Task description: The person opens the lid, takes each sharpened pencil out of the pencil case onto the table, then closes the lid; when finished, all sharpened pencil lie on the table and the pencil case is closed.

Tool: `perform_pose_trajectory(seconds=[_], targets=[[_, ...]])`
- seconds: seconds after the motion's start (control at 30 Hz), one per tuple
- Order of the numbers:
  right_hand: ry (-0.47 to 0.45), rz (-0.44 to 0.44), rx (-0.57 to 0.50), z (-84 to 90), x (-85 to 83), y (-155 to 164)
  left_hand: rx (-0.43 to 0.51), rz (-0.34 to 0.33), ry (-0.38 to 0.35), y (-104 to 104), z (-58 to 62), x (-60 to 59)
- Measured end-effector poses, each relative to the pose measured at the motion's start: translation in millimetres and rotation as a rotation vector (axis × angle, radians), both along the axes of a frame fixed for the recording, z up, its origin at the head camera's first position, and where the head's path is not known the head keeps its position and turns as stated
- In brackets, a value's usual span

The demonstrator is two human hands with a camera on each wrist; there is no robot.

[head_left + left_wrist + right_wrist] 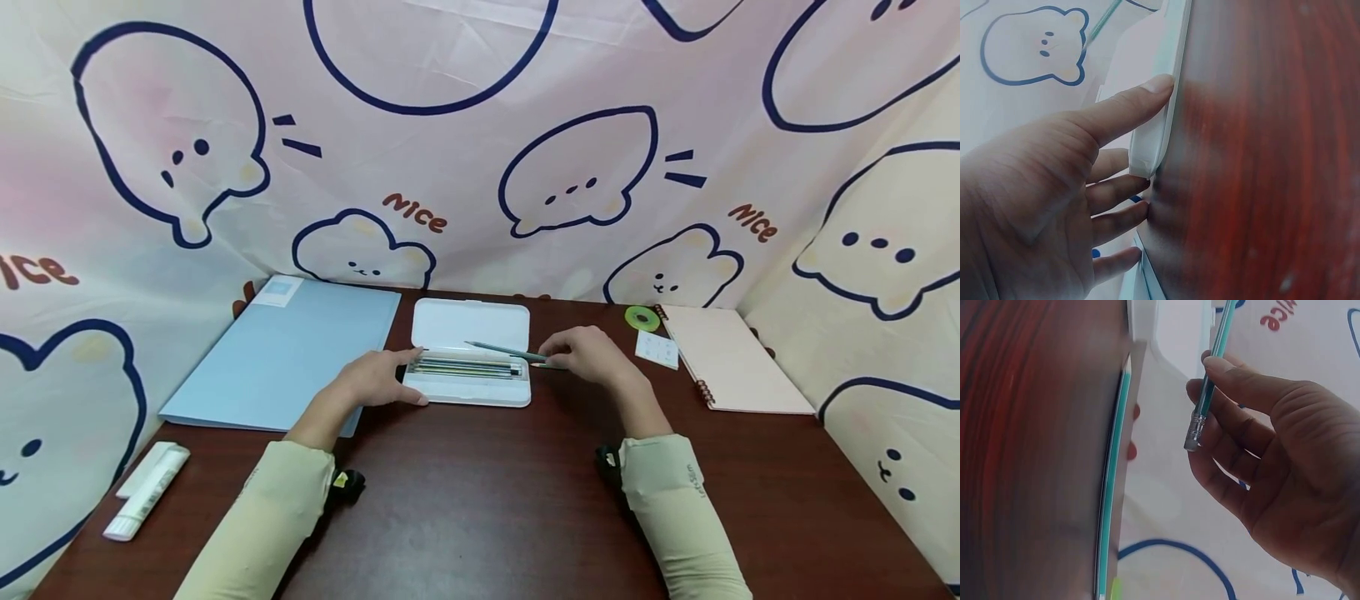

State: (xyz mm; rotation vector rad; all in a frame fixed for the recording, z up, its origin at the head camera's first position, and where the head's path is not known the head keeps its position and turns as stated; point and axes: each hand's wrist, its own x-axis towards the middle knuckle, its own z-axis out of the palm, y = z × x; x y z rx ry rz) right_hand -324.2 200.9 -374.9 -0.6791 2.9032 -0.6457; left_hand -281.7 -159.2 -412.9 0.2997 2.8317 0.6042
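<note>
A white pencil case [465, 395] lies with its lid raised, several pencils [465, 367] side by side in its tray. At the left end my left hand [378, 379] holds the case, thumb against the front wall and fingers at the end and behind. My right hand [588, 357] pinches a green striped pencil [1216, 362] near its grey eraser, between thumb and fingers. That pencil's sharpened end points left, above the case. A second green pencil [1112, 469] lies on the table below my right hand, its tip toward the case.
To the left, a blue folder [300, 350] lies near a white glue stick [146, 492] and a small white block [142, 471]. On the right are a green tape roll [642, 317], a small white card [657, 349] and a spiral notebook [738, 358]. Printed cloth hangs behind the table.
</note>
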Motion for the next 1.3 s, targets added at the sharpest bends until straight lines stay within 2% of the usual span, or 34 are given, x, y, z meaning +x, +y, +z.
perform_pose_trajectory(seconds=[0.33, 0.5, 0.73, 1.07, 1.3], targets=[[0.065, -0.010, -0.022, -2.1, -2.1, 41.8, -0.001, -0.008, 0.013, -1.2, -3.6, -1.4], [0.063, -0.063, -0.020, -5.6, -2.2, 68.6, 0.002, -0.007, 0.012, -1.0, -2.0, -1.0], [0.060, -0.134, 0.044, -9.9, -0.4, 97.0, -0.004, -0.007, 0.012, -2.1, -1.4, -0.3], [0.026, -0.132, 0.093, -18.9, -5.7, 106.8, 0.007, -0.004, 0.005, -2.4, -2.8, 0.8], [0.006, -0.134, 0.137, -18.4, -3.6, 103.3, 0.006, -0.004, 0.008, -1.3, -1.9, -0.2]])
